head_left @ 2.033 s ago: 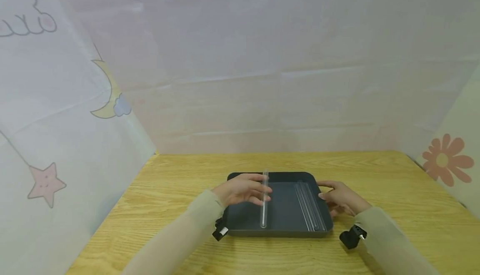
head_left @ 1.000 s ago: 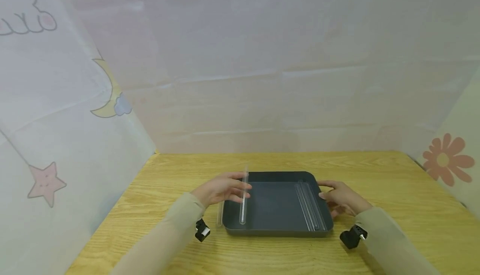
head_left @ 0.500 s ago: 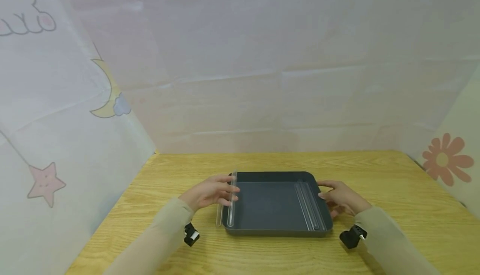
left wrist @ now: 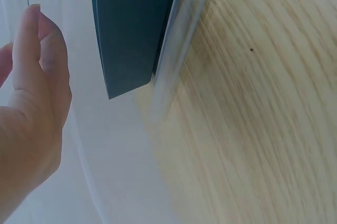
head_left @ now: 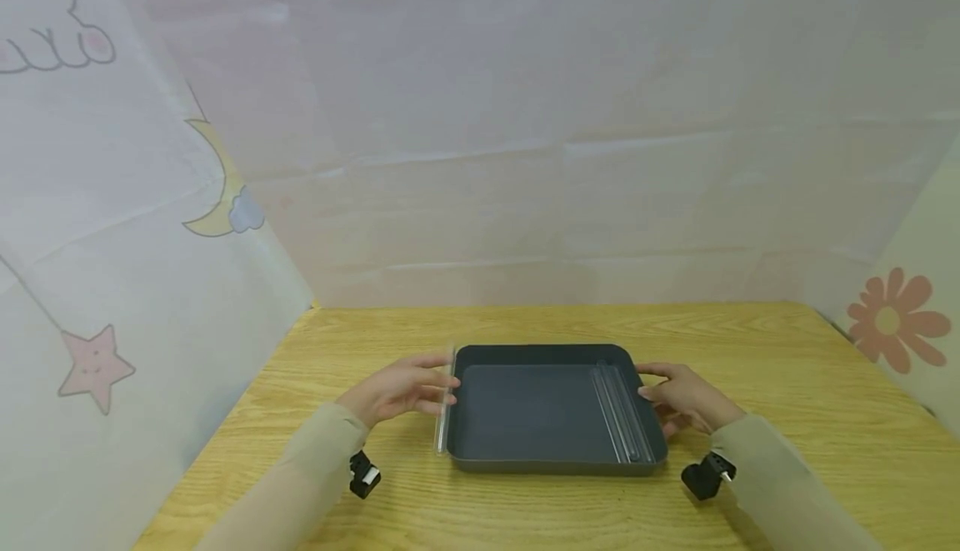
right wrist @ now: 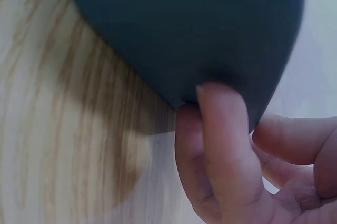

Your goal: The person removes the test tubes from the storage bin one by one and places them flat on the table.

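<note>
A clear tube (head_left: 446, 419) is in the left hand (head_left: 405, 388), just outside the left edge of the grey tray; the fingers are clamped on it, its far end shows past the index finger, and how steeply it tilts cannot be told. Under that hand, a second tube (left wrist: 179, 39) lies lengthwise on the table, just beside the outer wall of the tray (head_left: 525, 418); in the head view the two tubes overlap and are hard to separate. Inside the tray, more tubes (head_left: 621, 418) lie side by side along the right wall, too see-through to count surely, and the rest of the dark floor is bare. The right hand (head_left: 686, 401) grips the tray at its right side, thumb at the rim and other fingers against the outer wall. Both forearms wear pale sleeves (head_left: 318, 447), with a small black device (head_left: 365, 476) at the left wrist and another black device (head_left: 703, 478) at the right. Beneath everything is a wood-grain table (head_left: 360, 351); around it hangs a pale cloth (head_left: 525, 159) printed with a moon (head_left: 217, 209), a star (head_left: 96, 368) and a flower (head_left: 896, 322).
</note>
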A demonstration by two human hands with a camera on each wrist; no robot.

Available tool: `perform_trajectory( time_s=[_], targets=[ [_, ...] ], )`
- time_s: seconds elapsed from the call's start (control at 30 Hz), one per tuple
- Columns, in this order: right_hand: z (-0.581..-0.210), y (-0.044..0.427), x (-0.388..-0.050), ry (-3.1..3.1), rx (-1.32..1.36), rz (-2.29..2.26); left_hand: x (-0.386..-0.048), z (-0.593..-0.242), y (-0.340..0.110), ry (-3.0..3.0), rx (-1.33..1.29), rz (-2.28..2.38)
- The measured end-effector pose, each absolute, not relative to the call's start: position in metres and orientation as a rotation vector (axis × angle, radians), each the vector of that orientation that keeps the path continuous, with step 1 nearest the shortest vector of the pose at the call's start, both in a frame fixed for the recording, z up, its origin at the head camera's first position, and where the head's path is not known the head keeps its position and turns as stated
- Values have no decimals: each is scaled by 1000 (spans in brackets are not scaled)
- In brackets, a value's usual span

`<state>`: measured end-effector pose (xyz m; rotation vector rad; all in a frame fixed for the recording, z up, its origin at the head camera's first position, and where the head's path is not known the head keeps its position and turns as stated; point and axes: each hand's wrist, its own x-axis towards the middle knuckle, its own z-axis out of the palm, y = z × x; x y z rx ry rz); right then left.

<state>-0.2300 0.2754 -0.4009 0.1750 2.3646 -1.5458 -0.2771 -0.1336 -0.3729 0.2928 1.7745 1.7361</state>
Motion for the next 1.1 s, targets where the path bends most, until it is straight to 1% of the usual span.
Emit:
perform_trajectory(
  time_s=[0.57, 1.1],
  targets=[
    [-404, 276, -229, 2360, 140, -1563, -275, -379, -157, 1828, 236, 1756],
    [-403, 274, -230, 2351, 169, -1565, -281, -387, -175, 1876, 180, 1758]
  ],
)
